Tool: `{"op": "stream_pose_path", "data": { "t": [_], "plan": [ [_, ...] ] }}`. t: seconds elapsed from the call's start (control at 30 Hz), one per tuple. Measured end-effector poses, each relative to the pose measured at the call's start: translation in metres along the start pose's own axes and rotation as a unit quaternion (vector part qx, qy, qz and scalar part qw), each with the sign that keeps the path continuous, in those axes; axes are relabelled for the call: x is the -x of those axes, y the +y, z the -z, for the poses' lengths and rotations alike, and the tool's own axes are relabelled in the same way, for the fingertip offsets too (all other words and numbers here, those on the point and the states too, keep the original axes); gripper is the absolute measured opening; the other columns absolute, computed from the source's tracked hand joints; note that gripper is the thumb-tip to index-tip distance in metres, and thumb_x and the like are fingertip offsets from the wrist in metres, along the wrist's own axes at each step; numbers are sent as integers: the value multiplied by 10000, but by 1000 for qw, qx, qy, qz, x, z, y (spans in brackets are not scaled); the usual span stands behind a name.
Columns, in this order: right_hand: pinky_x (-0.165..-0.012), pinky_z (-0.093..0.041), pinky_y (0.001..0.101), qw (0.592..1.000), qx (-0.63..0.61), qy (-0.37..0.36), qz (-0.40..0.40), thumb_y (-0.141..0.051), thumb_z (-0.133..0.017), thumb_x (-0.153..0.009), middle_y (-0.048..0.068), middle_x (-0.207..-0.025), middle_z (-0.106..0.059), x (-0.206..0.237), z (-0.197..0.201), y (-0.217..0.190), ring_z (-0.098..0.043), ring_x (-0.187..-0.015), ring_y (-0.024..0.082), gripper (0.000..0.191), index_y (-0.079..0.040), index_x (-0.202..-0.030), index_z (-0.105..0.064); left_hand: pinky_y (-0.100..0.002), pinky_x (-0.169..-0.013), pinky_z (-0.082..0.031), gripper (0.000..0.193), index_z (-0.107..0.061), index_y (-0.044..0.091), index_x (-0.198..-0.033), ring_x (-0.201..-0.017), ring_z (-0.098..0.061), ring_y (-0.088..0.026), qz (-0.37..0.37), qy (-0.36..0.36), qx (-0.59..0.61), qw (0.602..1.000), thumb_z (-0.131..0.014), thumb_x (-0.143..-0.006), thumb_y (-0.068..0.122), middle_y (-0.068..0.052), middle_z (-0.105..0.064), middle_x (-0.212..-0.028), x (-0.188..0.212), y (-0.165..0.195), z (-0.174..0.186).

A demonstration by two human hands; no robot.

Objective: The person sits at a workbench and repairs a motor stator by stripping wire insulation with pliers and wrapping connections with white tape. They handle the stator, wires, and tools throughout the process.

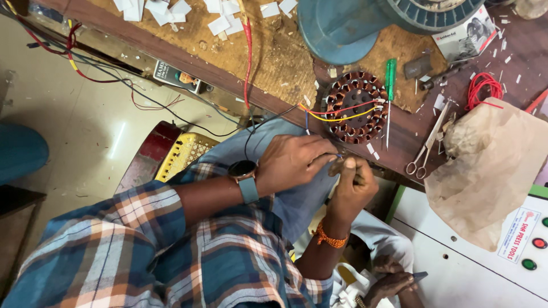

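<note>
Setting: cluttered wooden tabletop (411, 131) at the far side, pale floor at left, white machine panel with coloured buttons (485, 256) at near right.
Left hand (294, 162): wrist carries a watch; fingers pinched narrow on a thin lead end just in front of the tabletop edge.
Right hand (354, 185): orange thread band on the wrist; closed in a loose fist around the same lead end, thumb and forefinger meeting the left fingertips.
Work piece: wound copper stator (357, 106) lies flat on the tabletop, just beyond the hands; red, yellow and blue leads (342, 114) cross it and run towards the hands.
Nearby: green-handled screwdriver (390, 85) just right of the stator, scissors (425, 148) further right, red wire coil (482, 90) at far right, crumpled brown paper bag (491, 165), white paper slips (171, 10) scattered at far left.
Other person: a hand (394, 282) at the near edge holds a dark tool; apart from the working hands.
Risk 1: leads look taut; a pull could drag the stator off the edge or strain a winding joint.
Risk 2: the lead end is fine and mostly hidden by fingers; it may slip or strands may break if twisted hard.
Risk 3: the screwdriver tip and scissors lie close to the lead run; a snag seems possible.
</note>
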State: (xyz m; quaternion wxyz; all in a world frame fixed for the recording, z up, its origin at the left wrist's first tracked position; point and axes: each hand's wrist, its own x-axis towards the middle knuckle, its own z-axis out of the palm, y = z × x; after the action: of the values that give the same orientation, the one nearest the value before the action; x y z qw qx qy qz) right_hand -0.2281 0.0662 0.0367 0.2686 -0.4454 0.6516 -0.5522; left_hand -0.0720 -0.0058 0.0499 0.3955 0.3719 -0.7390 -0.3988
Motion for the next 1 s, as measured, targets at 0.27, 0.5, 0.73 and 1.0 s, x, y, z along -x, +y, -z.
{"op": "stream_pose_path", "data": {
  "t": [0.27,0.5,0.73,1.0],
  "plan": [
    [-721,-484,244,999,8,-4,-53,-141,-598,-1067,52,-822,-654,-4,-1,-2,-591,-757,101,187,16,-967,-612,-440,-700,-553,116,-712,142,-1019,-823,-709,-315,0,-7,10,1000,-692,-931,213,-68,-727,-924,-2,-4,-3],
    [-755,-511,243,998,53,-4,-29,-66,-613,-1041,66,-913,-666,-6,-4,-17,-630,-817,113,84,10,-1075,-601,-448,-706,-541,81,-707,143,-1002,-852,-715,-324,15,5,58,998,-681,-942,192,-77,-737,-924,-5,-1,-2],
    [-810,-571,291,999,-2,36,25,-33,-608,-1002,98,-1046,-663,-17,-5,-33,-650,-914,149,295,18,-1287,-548,-418,-692,-543,87,-690,104,-993,-824,-716,-324,55,35,101,993,-698,-957,184,-92,-740,-926,-8,-3,7],
    [-743,-546,270,999,-11,-25,-38,-181,-554,-1093,76,-845,-689,-16,-14,-21,-657,-773,133,224,16,-1020,-632,-425,-710,-553,95,-688,112,-1025,-855,-716,-315,17,41,65,997,-692,-950,170,-74,-735,-960,-3,-4,5]
  ]
}}
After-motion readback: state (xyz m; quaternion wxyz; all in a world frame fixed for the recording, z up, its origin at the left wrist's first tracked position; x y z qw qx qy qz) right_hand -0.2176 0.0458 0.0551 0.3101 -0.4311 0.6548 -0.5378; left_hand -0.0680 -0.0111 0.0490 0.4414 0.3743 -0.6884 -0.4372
